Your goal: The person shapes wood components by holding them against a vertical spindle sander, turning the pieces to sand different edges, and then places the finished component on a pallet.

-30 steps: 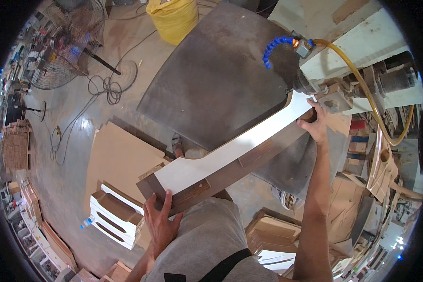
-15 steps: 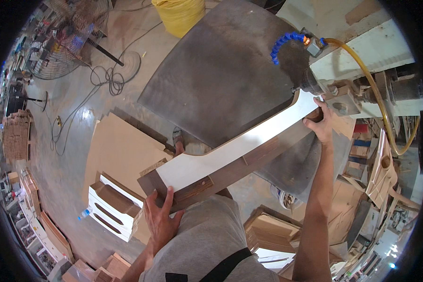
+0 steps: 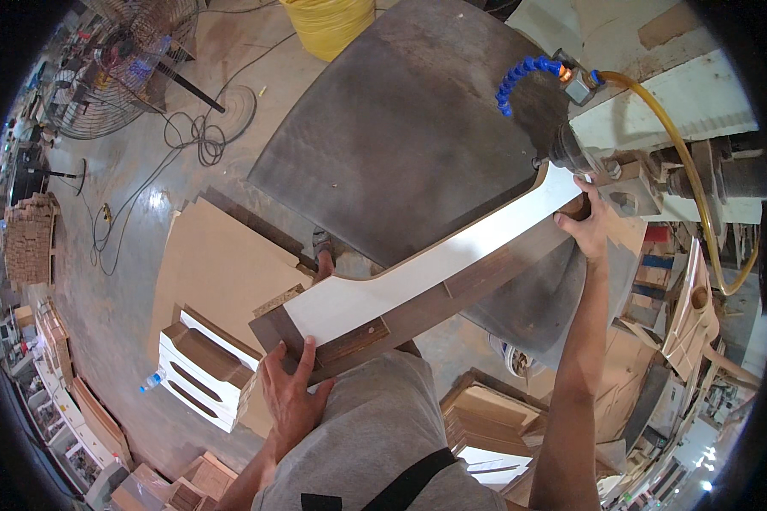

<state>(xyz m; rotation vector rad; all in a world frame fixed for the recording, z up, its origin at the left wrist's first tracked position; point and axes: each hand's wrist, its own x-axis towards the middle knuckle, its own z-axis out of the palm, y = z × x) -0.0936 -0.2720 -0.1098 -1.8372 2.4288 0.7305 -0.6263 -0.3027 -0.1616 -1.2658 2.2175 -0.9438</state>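
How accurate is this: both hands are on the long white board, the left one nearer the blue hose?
The side is wrong: the head view shows the right hand, not the left hand, nearer the blue hose; both are on the long white board.

Around you lies a smooth grey concrete floor, catching pale glare. Ahead-left stands one black, round, wire-caged pedestal fan; ahead, one bulging yellow sack; far left, one blocky brown stack of pieces.
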